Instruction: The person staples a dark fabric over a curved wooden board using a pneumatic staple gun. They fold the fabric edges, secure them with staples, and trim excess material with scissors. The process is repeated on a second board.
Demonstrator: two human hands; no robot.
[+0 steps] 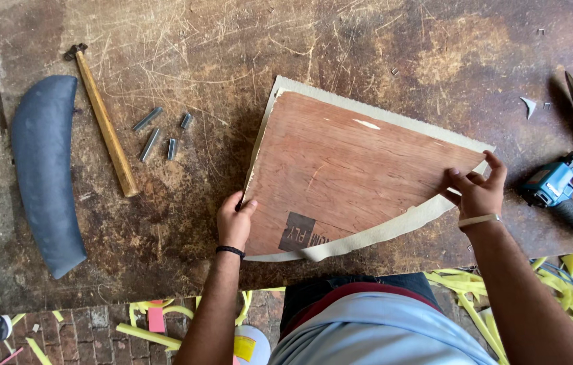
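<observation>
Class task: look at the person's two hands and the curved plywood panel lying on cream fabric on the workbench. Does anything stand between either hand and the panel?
Nothing visible does. The left hand already grips the plywood panel at its left edge, and the right hand pinches the cream fabric at the panel's right tip. The hammer and staple strips lie apart to the left.

An upholstery workshop: scarred workbench [340,40], hammer [105,122], blue staple gun [565,199], staple strips [148,132], foam offcuts [570,290] on the floor.

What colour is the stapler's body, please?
Blue, with a dark grip: the stapler, beside the right hand, head view.
</observation>
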